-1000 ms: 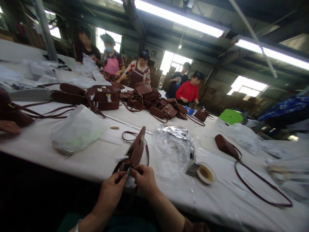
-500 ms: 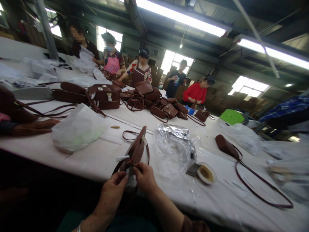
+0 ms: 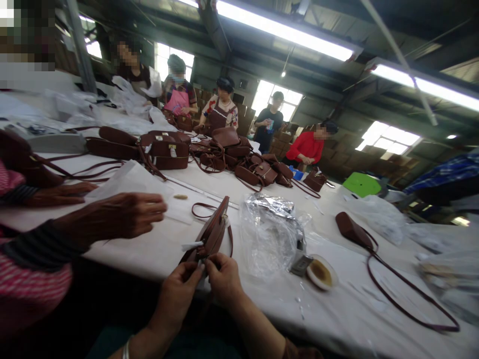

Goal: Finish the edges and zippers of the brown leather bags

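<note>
Striped-cuffed hand [image 3: 125, 215] has come in at left.
Lower centre, left hand [image 3: 176, 294] and right hand [image 3: 226, 280] pinch the brown bag's [image 3: 212, 233] near end.

Brown bag [image 3: 213, 232], smooth and kinda leathery, just below the middle of the frame. Seen pretty much edge-on, so looks super narrow, leaning with the far end up and to the right. Got a thin matching strap [image 3: 231, 242] looping out at the upper left and running down the right side. White strip [image 3: 192, 246] sticking out left, small pale tag [image 3: 226, 219] near the top right. Near end partly covered, too hard to tell if open or closed.
</note>
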`<action>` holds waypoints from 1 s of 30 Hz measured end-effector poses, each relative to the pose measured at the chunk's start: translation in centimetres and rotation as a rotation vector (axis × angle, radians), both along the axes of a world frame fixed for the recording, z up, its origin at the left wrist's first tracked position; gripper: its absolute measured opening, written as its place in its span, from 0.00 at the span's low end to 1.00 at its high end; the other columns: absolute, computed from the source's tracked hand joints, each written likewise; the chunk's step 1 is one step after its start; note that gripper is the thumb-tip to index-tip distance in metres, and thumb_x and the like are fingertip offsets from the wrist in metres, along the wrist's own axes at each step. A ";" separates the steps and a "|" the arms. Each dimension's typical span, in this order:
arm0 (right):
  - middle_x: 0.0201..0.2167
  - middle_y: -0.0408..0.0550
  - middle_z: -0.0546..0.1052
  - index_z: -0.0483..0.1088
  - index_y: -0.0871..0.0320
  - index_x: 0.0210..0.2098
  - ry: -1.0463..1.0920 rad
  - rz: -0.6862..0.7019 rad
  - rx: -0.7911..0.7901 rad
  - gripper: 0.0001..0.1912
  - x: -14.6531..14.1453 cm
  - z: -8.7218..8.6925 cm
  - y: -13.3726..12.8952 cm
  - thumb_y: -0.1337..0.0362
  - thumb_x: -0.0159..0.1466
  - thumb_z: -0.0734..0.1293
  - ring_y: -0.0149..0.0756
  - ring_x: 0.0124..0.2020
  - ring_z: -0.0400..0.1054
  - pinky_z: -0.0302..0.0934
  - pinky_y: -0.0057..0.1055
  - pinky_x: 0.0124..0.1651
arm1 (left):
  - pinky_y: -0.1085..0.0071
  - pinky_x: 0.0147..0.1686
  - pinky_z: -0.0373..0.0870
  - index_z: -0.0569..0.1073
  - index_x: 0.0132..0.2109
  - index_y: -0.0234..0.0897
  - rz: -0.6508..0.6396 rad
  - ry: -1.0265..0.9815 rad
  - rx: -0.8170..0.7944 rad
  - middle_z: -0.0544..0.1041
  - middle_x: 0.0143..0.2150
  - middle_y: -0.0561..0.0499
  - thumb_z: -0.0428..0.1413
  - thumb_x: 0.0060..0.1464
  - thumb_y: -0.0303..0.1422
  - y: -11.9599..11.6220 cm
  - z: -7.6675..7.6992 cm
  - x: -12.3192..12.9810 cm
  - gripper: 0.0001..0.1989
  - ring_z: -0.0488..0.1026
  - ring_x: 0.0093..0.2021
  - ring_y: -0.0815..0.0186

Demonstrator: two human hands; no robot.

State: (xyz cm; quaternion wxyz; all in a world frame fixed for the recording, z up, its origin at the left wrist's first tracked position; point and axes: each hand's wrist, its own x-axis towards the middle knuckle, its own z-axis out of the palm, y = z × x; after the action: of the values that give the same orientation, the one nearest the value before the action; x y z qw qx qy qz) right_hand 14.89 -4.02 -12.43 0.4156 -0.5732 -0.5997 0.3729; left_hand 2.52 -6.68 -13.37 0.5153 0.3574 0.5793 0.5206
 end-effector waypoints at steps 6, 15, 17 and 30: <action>0.22 0.43 0.75 0.75 0.60 0.28 0.061 0.024 -0.016 0.07 -0.2 -0.5 0.0 0.65 0.57 0.65 0.30 0.24 0.66 0.59 0.25 0.28 | 0.66 0.35 0.70 0.78 0.38 0.36 -0.056 0.209 -0.110 0.81 0.29 0.49 0.58 0.47 0.50 -0.3 0.5 -1.1 0.21 0.77 0.34 0.56; 0.22 0.45 0.75 0.75 0.61 0.27 0.258 -0.059 -0.141 0.08 -0.9 -0.4 0.0 0.67 0.54 0.64 0.32 0.23 0.66 0.59 0.26 0.26 | 0.65 0.38 0.70 0.78 0.34 0.41 0.003 0.425 0.001 0.82 0.32 0.49 0.57 0.45 0.45 0.1 1.3 -1.0 0.14 0.77 0.35 0.55; 0.20 0.45 0.74 0.74 0.61 0.25 0.247 -0.079 -0.175 0.07 -0.9 -0.4 0.0 0.67 0.54 0.64 0.31 0.22 0.65 0.58 0.26 0.24 | 0.65 0.39 0.70 0.77 0.33 0.41 0.009 0.454 0.012 0.81 0.31 0.49 0.57 0.43 0.44 0.1 1.4 -1.0 0.13 0.77 0.36 0.55; 0.16 0.42 0.71 0.73 0.61 0.22 0.275 -0.103 -0.231 0.07 -1.1 0.7 0.9 0.68 0.52 0.63 0.27 0.17 0.60 0.54 0.24 0.20 | 0.66 0.41 0.68 0.73 0.32 0.39 -0.016 0.784 0.419 0.76 0.33 0.48 0.54 0.55 0.36 1.2 0.6 -0.8 0.07 0.74 0.37 0.60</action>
State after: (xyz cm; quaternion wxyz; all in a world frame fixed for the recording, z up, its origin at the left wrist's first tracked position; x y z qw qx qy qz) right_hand 13.83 -3.16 -11.72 0.4437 -0.5908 -0.4602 0.4923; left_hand 1.72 -5.48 -12.74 0.1772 0.6291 0.6101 0.4478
